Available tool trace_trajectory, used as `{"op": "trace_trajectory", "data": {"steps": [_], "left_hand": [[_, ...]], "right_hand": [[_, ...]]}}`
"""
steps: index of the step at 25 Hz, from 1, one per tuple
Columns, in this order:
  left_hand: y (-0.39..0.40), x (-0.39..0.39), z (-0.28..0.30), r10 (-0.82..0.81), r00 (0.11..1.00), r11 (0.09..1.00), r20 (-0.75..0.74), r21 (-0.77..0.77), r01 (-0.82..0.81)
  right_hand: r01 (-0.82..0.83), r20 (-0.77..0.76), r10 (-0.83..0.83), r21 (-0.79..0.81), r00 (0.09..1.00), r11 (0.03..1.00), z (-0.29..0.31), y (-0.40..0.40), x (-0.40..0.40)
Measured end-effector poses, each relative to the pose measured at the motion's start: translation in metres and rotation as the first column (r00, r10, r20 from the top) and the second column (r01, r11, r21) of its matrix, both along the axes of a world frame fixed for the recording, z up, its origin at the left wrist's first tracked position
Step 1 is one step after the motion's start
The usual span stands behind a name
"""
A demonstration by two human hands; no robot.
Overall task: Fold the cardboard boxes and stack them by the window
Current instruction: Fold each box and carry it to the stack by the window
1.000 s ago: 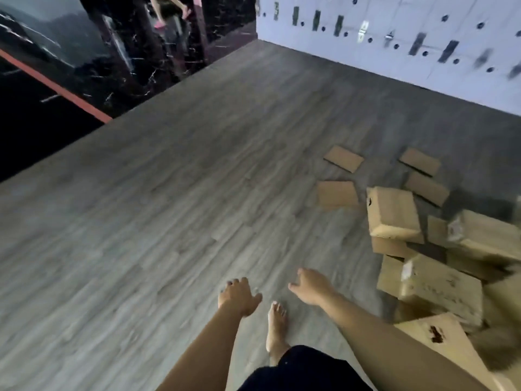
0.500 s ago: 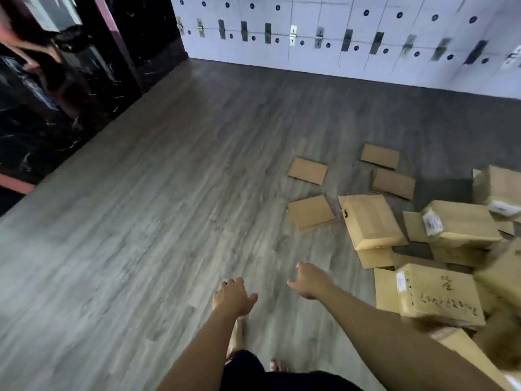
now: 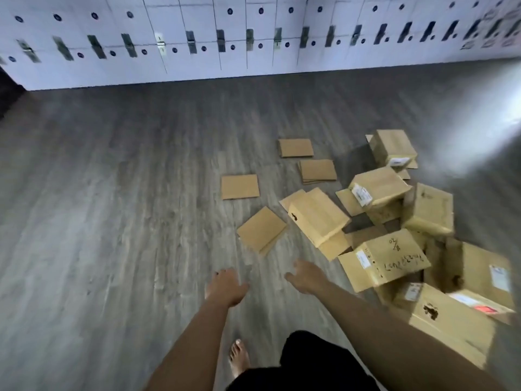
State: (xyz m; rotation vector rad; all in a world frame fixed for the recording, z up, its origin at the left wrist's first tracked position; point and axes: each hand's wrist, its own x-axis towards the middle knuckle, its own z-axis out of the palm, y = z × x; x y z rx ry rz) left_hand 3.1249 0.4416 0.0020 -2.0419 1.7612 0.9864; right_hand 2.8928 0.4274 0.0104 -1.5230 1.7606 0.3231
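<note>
My left hand (image 3: 225,287) and right hand (image 3: 306,277) hang out before me over the grey wood-plank floor (image 3: 112,221), fingers loose and holding nothing. Four flattened brown cardboard sheets (image 3: 240,186) lie ahead, each set at its own angle, the nearest turned diagonally. To my right, a jumbled heap of about eight brown cardboard boxes (image 3: 383,259) points every way; the white locker wall (image 3: 197,38) runs behind.

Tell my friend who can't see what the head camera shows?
Two empty hands, left and right, reach out over a grey wood floor. A pile of cardboard boxes and flattened cardboard pieces lie ahead on the right, before white lockers.
</note>
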Motion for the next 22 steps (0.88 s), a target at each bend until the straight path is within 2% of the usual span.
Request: {"op": "trace_trajectory", "data": {"steps": [4, 9, 14, 18, 22], "left_hand": [[-0.064, -0.025, 0.006, -0.147, 0.989, 0.989, -0.033, 0.005, 0.147], [-0.150, -0.060, 0.010, -0.316, 0.949, 0.949, 0.015, -0.010, 0.316], [-0.251, -0.085, 0.014, -0.374, 0.923, 0.926, 0.091, -0.020, 0.377], [-0.304, -0.123, 0.013, -0.427, 0.902, 0.900, 0.061, -0.068, 0.431], [-0.354, -0.153, 0.007, -0.551, 0.833, 0.832, 0.052, -0.043, 0.553]], "right_hand": [[0.124, -0.013, -0.124, 0.018, 0.992, 0.992, -0.008, -0.029, 0.002], [0.230, -0.039, -0.230, 0.004, 0.973, 0.973, -0.020, -0.098, -0.039], [0.362, -0.008, -0.363, -0.047, 0.932, 0.931, -0.013, -0.172, -0.077], [0.497, 0.007, -0.497, -0.046, 0.868, 0.867, -0.011, -0.204, -0.106], [0.629, 0.007, -0.629, -0.017, 0.777, 0.777, -0.024, -0.230, -0.123]]}}
